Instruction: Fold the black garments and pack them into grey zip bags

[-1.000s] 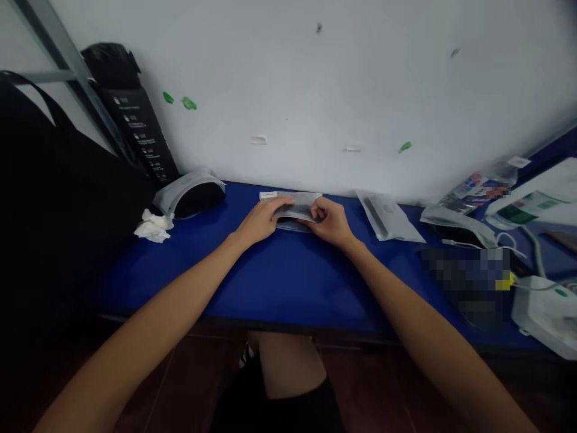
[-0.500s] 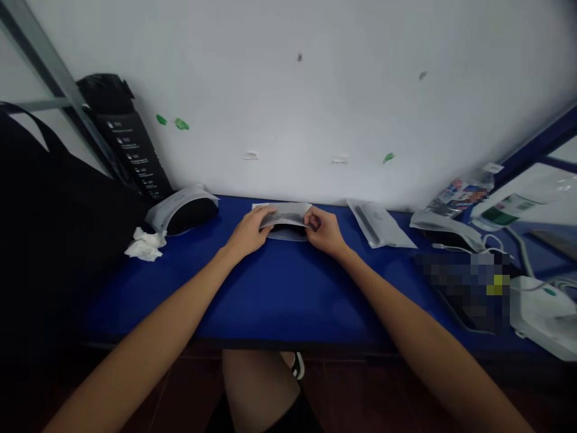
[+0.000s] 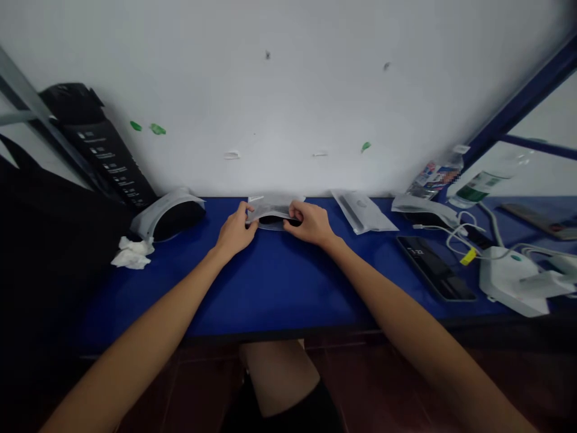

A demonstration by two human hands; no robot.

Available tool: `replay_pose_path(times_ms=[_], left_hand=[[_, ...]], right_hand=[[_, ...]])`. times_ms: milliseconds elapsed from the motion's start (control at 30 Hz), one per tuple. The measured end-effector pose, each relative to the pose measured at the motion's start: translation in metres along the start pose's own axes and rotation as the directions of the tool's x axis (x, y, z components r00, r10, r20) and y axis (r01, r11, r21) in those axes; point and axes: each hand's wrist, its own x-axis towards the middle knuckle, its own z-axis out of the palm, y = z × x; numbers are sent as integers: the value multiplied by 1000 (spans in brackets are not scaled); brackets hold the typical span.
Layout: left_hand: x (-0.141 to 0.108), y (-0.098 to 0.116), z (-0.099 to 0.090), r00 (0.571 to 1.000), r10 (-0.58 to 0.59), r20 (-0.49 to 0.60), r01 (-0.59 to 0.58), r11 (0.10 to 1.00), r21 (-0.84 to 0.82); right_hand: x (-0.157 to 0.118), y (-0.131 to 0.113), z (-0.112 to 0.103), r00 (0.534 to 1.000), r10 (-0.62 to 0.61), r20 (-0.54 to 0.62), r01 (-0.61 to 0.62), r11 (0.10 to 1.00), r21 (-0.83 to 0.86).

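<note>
A translucent pouch (image 3: pixel 274 207) with something black inside lies on the blue table (image 3: pixel 270 288) near the wall, its mouth slightly parted toward me. My left hand (image 3: pixel 237 230) pinches the pouch's left corner between thumb and fingers. At the right corner, the curled fingers of my right hand (image 3: pixel 311 222) grip its edge. Right of my hands lies a flat translucent pouch (image 3: pixel 365 211). To the left stands a gaping pouch (image 3: pixel 157 213) with a dark inside, beside a crumpled white tissue (image 3: pixel 133 252).
A black printed box (image 3: pixel 110 150) leans at the left, behind a black bag (image 3: pixel 54 240). Rightward are another pouch (image 3: pixel 424 207), a phone (image 3: pixel 435 267), white cables, a white power strip (image 3: pixel 514 282) and two plastic bottles (image 3: pixel 435 174), (image 3: pixel 482 186) by the blue frame.
The view has shifted right, so things appear further left. The held pouch's mouth looks narrower. My left fingers have moved to its left corner, and both hands still hold it.
</note>
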Motion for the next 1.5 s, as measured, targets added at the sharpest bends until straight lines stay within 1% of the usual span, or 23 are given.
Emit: replay_pose_path(times_ms=[167, 267, 333, 400, 467, 533, 600, 700, 800, 867, 933, 1000, 1133, 1233, 1333, 1400, 1500], left_hand=[[-3, 2, -1, 998, 63, 1, -62, 992, -111], [-5, 8, -4, 995, 97, -9, -97, 980, -173], [-7, 13, -5, 994, 109, -29, -113, 970, -217], [-8, 17, -5, 993, 113, -35, -119, 960, -254], [-8, 21, -4, 993, 121, -15, -120, 955, -270], [-9, 24, -1, 992, 126, 4, -120, 952, -281], [-10, 26, 3, 994, 105, -6, -102, 948, -302], [-9, 24, 9, 998, 0, -65, -23, 938, -346], [-8, 18, 12, 990, -110, -92, 63, 910, -410], [-7, 15, 12, 985, -155, -80, 105, 892, -439], [-7, 14, 11, 980, -189, -61, 143, 883, -447], [-7, 15, 8, 974, -223, -45, 180, 877, -446], [-7, 17, 4, 955, -294, -30, 253, 865, -433], [-7, 17, 5, 949, -313, -49, 264, 866, -426], [-6, 16, 6, 956, -288, -52, 239, 872, -428], [-6, 15, 6, 964, -266, -7, 233, 855, -463], [-7, 13, 8, 971, -229, 66, 227, 807, -546]], right_hand=[[3, 4, 12, 999, -10, 51, 12, 999, -42], [2, 0, 11, 999, -33, 16, 34, 999, -20], [0, -4, 9, 997, -73, -7, 73, 997, 16], [-1, -7, 9, 995, -104, -5, 104, 993, 49], [0, -8, 12, 996, -93, 11, 93, 994, 58], [1, -8, 18, 998, -57, 17, 57, 998, 41], [2, -8, 22, 999, -33, 11, 33, 999, 22], [1, -12, 21, 999, -34, -10, 35, 998, 43], [-2, -16, 16, 991, -135, 15, 132, 984, 121], [-3, -19, 14, 976, -216, 34, 207, 965, 162], [-4, -19, 15, 968, -247, 48, 235, 956, 175], [-3, -18, 17, 966, -244, 82, 228, 959, 166], [-1, -17, 20, 965, -210, 159, 196, 976, 95], [-1, -20, 18, 967, -193, 167, 185, 981, 61], [-3, -25, 14, 971, -201, 126, 196, 979, 55], [-5, -29, 11, 960, -259, 106, 251, 964, 87], [-8, -34, 13, 919, -373, 124, 356, 924, 144]])
